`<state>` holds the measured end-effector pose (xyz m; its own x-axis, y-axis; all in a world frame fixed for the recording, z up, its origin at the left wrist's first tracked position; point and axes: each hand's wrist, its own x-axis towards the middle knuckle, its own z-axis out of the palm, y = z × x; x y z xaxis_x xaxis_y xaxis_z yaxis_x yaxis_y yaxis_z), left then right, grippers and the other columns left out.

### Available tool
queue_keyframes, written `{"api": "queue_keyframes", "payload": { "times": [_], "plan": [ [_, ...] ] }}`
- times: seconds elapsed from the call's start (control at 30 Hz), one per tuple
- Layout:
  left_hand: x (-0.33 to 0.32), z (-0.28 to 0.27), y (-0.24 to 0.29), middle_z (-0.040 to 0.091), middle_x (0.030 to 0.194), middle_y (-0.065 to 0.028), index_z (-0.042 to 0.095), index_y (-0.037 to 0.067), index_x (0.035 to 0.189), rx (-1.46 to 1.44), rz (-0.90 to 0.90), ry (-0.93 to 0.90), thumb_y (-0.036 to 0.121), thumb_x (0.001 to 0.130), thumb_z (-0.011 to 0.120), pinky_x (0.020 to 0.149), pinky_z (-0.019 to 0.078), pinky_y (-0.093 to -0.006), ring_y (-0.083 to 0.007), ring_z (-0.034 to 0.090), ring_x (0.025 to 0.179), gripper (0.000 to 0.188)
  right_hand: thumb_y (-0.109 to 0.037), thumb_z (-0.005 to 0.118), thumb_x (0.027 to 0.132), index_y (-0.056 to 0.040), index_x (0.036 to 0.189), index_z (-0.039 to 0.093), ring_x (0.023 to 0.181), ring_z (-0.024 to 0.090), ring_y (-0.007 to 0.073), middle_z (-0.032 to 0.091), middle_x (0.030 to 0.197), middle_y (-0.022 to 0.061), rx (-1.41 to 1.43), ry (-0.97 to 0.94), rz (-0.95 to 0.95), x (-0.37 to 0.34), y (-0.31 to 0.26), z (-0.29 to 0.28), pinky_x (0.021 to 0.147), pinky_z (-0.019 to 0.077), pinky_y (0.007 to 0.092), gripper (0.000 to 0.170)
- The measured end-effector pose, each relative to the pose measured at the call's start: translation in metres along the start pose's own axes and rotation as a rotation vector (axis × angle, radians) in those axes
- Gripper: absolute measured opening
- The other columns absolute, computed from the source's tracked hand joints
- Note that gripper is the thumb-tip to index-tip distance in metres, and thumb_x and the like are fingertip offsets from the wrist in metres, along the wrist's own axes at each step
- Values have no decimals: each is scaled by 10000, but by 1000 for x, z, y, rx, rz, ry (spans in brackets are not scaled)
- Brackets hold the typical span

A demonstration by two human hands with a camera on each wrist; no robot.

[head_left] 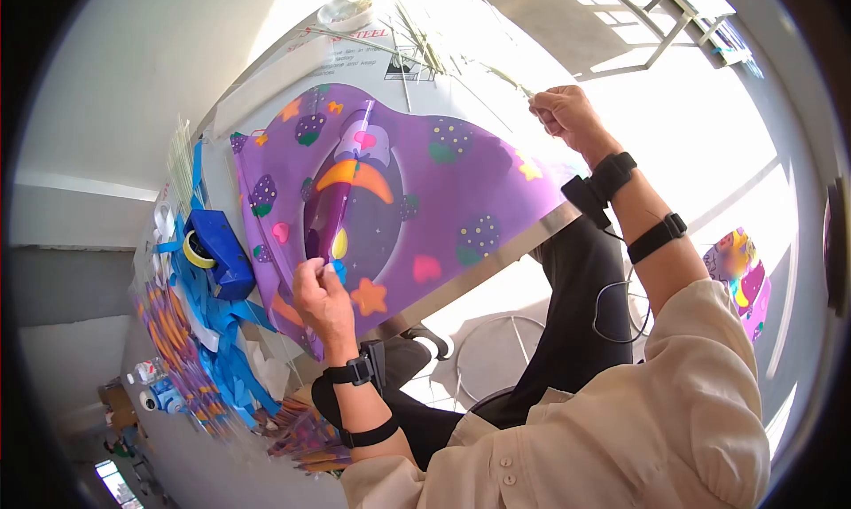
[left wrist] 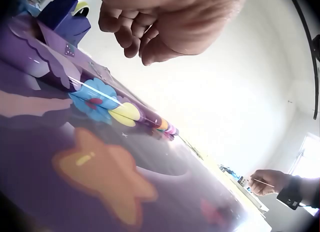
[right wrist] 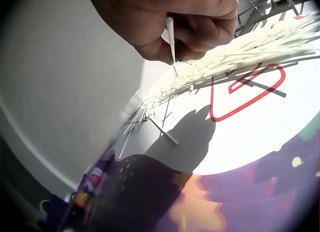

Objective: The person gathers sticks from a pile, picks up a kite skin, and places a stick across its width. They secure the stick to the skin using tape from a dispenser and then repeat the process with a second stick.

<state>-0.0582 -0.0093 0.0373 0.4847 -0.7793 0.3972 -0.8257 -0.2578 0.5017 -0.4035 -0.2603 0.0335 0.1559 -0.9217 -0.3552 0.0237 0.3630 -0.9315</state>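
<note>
A purple printed plastic sheet with stars, berries and hearts lies over the table, a glossy rolled ridge running along its middle. Above the ridge's near end my left hand hovers; in the left wrist view its fingers hang loosely curled with nothing visible between them. Past the sheet's right side, my right hand pinches a thin white stick between thumb and fingers. Below that hand, in the right wrist view, a pile of similar pale sticks lies on a white surface with red lettering.
At the left stands a blue tape dispenser with a yellow tape roll. Blue strips and more printed sheets lie beside it. Another stick bundle is at the far left. A round-framed stool stands below.
</note>
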Motion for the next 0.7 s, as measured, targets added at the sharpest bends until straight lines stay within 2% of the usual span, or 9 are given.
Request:
{"api": "queue_keyframes", "payload": {
  "times": [0.03,0.1,0.23,0.37,0.47,0.5,0.57,0.63,0.7],
  "plan": [
    [-1,6,12,596,787,-106,595,-1,868,-203,-10,-87,10,794,598,637,465,-336,-227,576,704,76,-16,617,798,63,736,604,522,531,141,542,621,44,194,-137,10,-16,2,8,512,469,289,101],
    [-8,14,46,582,698,-48,596,-14,844,-491,-50,-260,25,835,587,548,441,-263,-125,549,606,41,1,619,801,58,832,608,593,569,126,592,700,73,405,-100,54,-57,9,39,535,485,251,66],
    [-31,26,109,589,700,-6,619,-26,861,-854,-352,-592,102,877,591,524,413,-220,-62,520,606,133,25,622,797,14,848,612,651,602,116,634,768,71,431,-183,115,-117,45,75,577,506,220,53],
    [-67,45,106,579,598,-41,617,-38,812,-784,-290,-640,85,853,602,498,406,-257,-80,515,558,131,11,644,791,14,819,600,648,609,125,627,756,78,440,-159,148,-152,85,107,576,519,236,52],
    [-72,37,92,620,657,-135,569,-28,738,-407,-115,-590,27,807,576,543,448,-343,-255,596,593,88,-15,642,815,11,820,593,662,615,130,624,772,70,430,-179,220,-170,92,116,615,539,244,56],
    [-72,34,85,620,657,-135,569,-28,738,-407,-120,-594,27,807,576,543,448,-343,-255,596,593,88,-39,635,839,-6,822,590,660,610,117,629,790,63,341,-202,255,-174,93,116,636,542,236,58],
    [-71,32,67,605,712,-133,555,0,739,29,328,-383,1,776,562,585,471,-387,-312,593,679,37,-48,629,840,-7,796,596,635,585,97,617,742,43,192,-219,256,-175,97,107,603,515,223,68],
    [-67,27,54,581,723,-129,545,10,735,87,381,-402,-13,761,553,599,475,-395,-306,584,703,36,-40,625,822,-11,773,596,598,541,72,586,674,17,-282,-152,-39,-168,99,92,560,468,214,64],
    [-67,26,48,557,735,-125,534,21,731,147,437,-425,-28,746,544,613,479,-403,-300,574,728,51,-59,621,744,21,775,602,617,578,193,589,636,98,-394,-71,-293,-161,95,87,601,470,320,88]
  ]
}}
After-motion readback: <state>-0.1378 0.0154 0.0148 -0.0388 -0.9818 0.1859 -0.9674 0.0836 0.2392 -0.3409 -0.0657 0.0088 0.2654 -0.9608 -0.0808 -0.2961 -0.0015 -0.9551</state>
